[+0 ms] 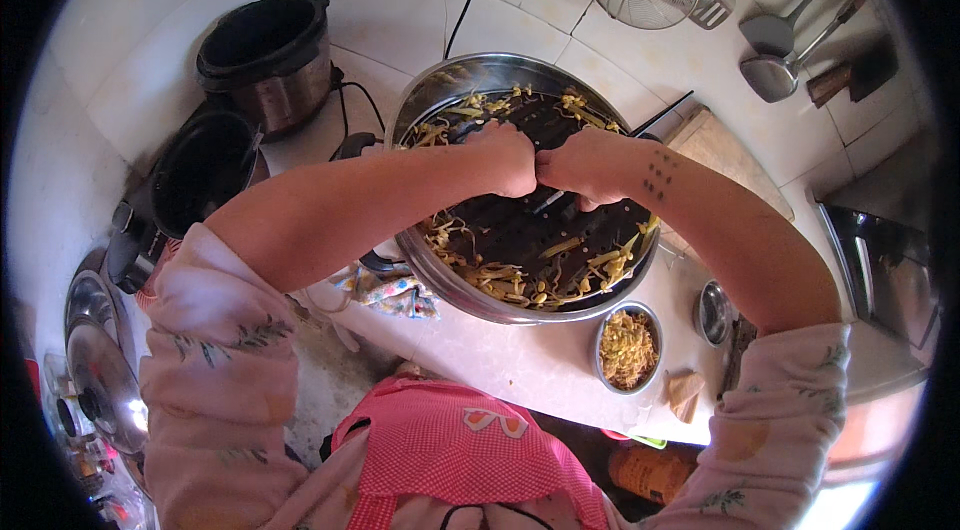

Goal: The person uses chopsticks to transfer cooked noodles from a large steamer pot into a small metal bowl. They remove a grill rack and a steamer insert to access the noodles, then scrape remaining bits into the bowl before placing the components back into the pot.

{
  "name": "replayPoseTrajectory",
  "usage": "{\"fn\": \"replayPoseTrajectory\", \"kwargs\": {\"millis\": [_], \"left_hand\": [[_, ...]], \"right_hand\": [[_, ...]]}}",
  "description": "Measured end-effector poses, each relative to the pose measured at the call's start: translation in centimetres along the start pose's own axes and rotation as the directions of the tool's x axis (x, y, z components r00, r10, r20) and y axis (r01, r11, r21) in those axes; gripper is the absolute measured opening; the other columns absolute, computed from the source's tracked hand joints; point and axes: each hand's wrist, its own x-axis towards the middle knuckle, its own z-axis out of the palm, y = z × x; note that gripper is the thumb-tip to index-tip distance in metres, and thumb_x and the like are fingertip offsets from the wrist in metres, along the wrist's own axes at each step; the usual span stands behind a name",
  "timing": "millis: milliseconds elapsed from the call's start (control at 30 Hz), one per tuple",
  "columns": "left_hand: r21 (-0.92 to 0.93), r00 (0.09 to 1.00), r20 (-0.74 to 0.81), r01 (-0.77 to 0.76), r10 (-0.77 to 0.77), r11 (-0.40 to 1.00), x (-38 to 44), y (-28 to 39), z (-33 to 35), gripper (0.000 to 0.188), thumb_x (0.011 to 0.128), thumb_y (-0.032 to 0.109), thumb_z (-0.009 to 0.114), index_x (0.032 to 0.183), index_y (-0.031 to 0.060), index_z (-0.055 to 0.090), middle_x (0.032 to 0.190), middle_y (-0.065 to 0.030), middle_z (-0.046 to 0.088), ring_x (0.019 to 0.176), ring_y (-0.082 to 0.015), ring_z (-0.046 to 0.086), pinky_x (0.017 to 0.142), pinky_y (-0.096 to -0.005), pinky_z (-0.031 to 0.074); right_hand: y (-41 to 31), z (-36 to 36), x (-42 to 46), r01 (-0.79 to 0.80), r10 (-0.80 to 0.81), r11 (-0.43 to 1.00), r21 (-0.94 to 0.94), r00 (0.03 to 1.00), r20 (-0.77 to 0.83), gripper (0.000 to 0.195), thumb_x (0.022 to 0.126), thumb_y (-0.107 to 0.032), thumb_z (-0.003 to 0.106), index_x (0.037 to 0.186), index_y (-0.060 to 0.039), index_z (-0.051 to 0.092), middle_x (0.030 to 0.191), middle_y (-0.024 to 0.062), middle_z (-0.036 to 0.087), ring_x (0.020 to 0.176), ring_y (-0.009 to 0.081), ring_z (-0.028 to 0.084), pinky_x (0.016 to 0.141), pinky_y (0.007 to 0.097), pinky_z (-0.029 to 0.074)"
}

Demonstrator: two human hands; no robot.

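Note:
A large round stainless steel steamer pot (480, 297) stands before me, with a dark perforated surface (517, 230) inside. Bean sprouts (499, 282) and yellow strips lie in a ring around its edge. Over the middle of the pot, my left hand (502, 157) is curled, its fingers hidden from above. Close beside it is my right hand (585, 166), also curled, its thumb side towards the left hand. A small shiny metal piece (551, 200) shows just below the hands. Whether either hand grips something is hidden.
A metal bowl of shredded yellow food (630, 350) stands on the counter near the pot. Two dark-lined cookers (262, 65) are at left. A wooden board (731, 155) leans at right, beneath hanging utensils (772, 72). A patterned cloth (390, 291) lies by the pot.

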Motion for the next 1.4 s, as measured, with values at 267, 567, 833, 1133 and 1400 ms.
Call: {"fn": "replayPoseTrajectory", "kwargs": {"millis": [267,567,833,1133,1400], "left_hand": [[0.002,0.98,0.198,-0.025,0.024,1.0,0.6,0.5,-0.2,0.044,0.064,0.016,0.063,0.101,-0.0064,0.058,0.109,-0.021,0.052,0.109,-0.0297,0.046,0.088,-0.0404,0.039],[-0.211,0.969,0.243,0.081,-0.028,0.974,1.3,0.2,-0.8,0.042,0.068,0.024,0.066,0.094,-0.0078,0.061,0.106,-0.0257,0.053,0.105,-0.0355,0.049,0.085,-0.0428,0.042],[-0.445,0.999,0.034,0.039,-0.027,0.895,1.3,0.0,-0.5,0.032,0.069,0.023,0.073,0.072,-0.0063,0.061,0.075,-0.0192,0.06,0.063,-0.0278,0.055,0.06,-0.04,0.044],[-0.525,0.994,-0.064,0.038,-0.084,0.85,1.5,2.0,-1.3,0.034,0.071,0.023,0.073,0.08,-0.0062,0.06,0.076,-0.017,0.059,0.067,-0.0252,0.055,0.06,-0.0382,0.043],[-0.591,0.931,-0.3,-0.009,-0.21,0.806,3.2,4.5,-2.4,0.034,0.074,0.022,0.071,0.089,-0.0058,0.057,0.082,-0.0175,0.058,0.073,-0.0241,0.055,0.062,-0.0392,0.043]], "right_hand": [[2.2,1.0,-1.3,-0.034,0.045,0.998,0.052,0.976,-0.214,0.036,0.069,-0.01,0.065,0.103,-0.0061,0.054,0.103,0.0111,0.056,0.092,0.031,0.057,0.076,0.04,0.047],[7.0,7.1,-8.7,-0.425,0.698,0.302,0.853,0.708,0.105,0.025,0.084,-0.025,0.052,0.079,-0.001,0.058,0.069,0.0071,0.059,0.053,0.0178,0.055,0.05,0.0318,0.043],[7.6,7.7,-9.9,-0.004,0.659,-0.276,0.961,0.727,0.192,0.02,0.08,-0.028,0.061,0.077,-0.008,0.062,0.057,-0.0042,0.049,0.04,0.0021,0.032,0.035,0.0172,0.018],[9.0,4.8,-11.8,0.132,0.77,-0.146,0.98,0.638,0.029,0.019,0.082,-0.026,0.058,0.075,-0.0085,0.058,0.056,-0.0054,0.047,0.041,0.0027,0.035,0.035,0.0176,0.021],[8.9,-1.7,-14.7,0.009,0.867,0.225,0.974,0.454,-0.204,0.023,0.08,-0.034,0.06,0.078,-0.0113,0.059,0.062,-0.0066,0.048,0.051,0.0026,0.036,0.042,0.0198,0.02]]}}
